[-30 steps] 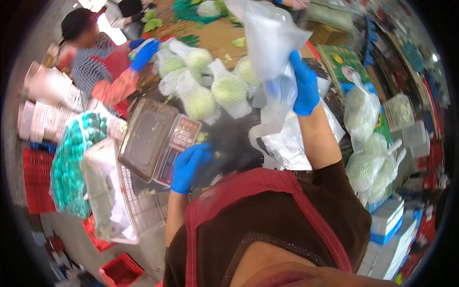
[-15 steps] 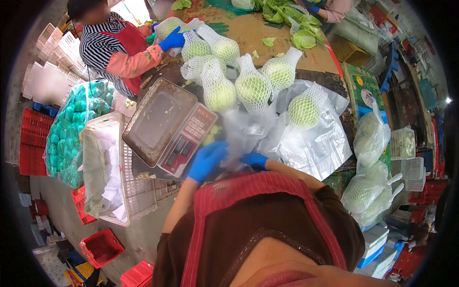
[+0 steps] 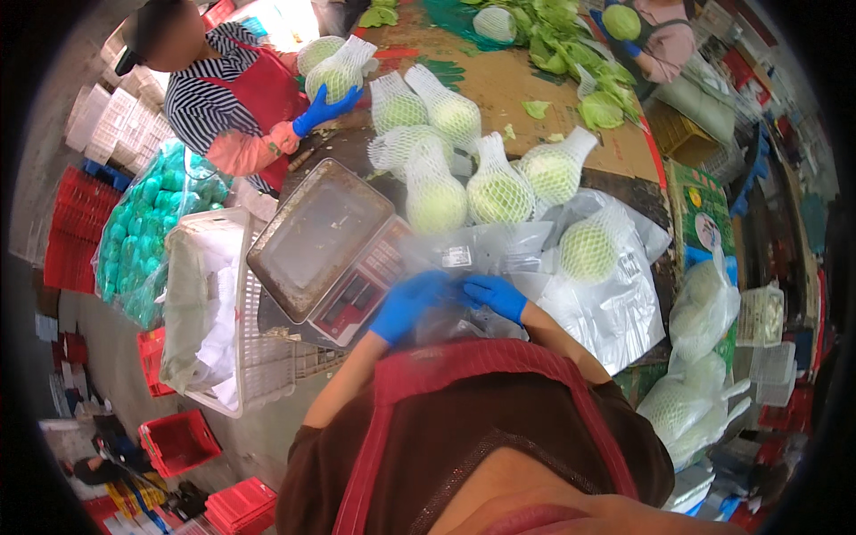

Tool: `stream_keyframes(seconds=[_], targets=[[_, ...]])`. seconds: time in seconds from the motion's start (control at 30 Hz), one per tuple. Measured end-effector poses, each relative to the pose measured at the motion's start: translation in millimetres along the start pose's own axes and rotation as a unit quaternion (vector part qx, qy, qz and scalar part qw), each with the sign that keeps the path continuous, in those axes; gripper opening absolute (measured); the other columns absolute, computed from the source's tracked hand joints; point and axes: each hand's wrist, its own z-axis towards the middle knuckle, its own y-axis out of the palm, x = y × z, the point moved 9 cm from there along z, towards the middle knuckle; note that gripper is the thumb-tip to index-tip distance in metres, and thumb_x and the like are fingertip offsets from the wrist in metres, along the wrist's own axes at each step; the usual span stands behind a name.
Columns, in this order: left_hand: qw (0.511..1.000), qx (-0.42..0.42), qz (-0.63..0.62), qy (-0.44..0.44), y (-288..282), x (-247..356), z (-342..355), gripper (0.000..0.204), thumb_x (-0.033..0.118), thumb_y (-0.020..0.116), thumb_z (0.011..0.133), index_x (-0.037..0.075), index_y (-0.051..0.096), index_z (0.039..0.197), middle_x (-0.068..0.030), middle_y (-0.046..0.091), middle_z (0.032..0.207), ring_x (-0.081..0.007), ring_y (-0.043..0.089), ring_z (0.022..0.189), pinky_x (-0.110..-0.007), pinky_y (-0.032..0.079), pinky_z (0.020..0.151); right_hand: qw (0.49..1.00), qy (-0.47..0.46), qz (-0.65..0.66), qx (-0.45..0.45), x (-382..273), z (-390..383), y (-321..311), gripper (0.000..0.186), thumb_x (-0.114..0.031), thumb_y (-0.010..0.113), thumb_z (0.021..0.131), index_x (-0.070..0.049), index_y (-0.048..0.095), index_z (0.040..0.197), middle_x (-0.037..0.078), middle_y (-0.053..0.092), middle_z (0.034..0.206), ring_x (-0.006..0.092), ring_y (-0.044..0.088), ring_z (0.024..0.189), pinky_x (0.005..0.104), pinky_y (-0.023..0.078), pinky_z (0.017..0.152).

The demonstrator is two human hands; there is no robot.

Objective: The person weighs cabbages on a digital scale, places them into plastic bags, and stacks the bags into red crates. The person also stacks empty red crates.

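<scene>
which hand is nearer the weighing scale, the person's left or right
Left. The left hand in its blue glove lies right beside the front edge of the weighing scale, though contact is unclear. The right hand is farther over, on the clear plastic bag.

Even daylight fills the scene, brightest at the far left corner of the surface, where the light washes out to white. Shadows are soft and short. The clear plastic bags catch a pale glare. Fisheye bending curves straight edges near the rim, which darkens to black. The near apron is blurred.
</scene>
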Motion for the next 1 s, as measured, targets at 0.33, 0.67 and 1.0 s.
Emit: stream_keyframes(seconds=[0.33, 0.67, 1.0], targets=[[0.997, -0.060, 0.039, -0.038, 34.5, -4.7, 10.2, 0.034, 0.028, 0.051, 0.094, 0.003, 0.058, 0.116, -0.0072, 0.063, 0.099, -0.0127, 0.059, 0.087, -0.028, 0.048, 0.082, 0.970, 0.214, 0.117, 0.006, 102.9, 10.5, -25.6, 0.028, -0.026, 0.052, 0.091, -0.001, 0.061, 0.097, 0.012, 0.066, 0.082, 0.0205, 0.062, 0.059, 0.0281, 0.051, 0.053], [0.992, -0.046, 0.101, -0.054, 35.7, -19.9, -10.4, 0.037, 0.024, 0.056, 0.093, 0.002, 0.055, 0.122, -0.0074, 0.063, 0.106, -0.0123, 0.059, 0.087, -0.028, 0.049, 0.079, 0.975, 0.204, 0.086, 0.006, 97.6, 11.9, -27.4, 0.035, -0.030, 0.044, 0.093, -0.001, 0.062, 0.103, 0.012, 0.067, 0.087, 0.0205, 0.064, 0.068, 0.0279, 0.051, 0.059], [0.992, -0.030, 0.111, -0.057, 51.4, -52.0, -43.9, 0.037, 0.027, 0.055, 0.092, 0.006, 0.056, 0.123, -0.0050, 0.064, 0.107, -0.0110, 0.058, 0.087, -0.027, 0.049, 0.076, 0.975, 0.205, 0.077, 0.041, 92.0, 7.6, -24.0, 0.034, -0.031, 0.041, 0.094, -0.007, 0.059, 0.110, 0.007, 0.064, 0.081, 0.0155, 0.059, 0.068, 0.0254, 0.045, 0.059]])
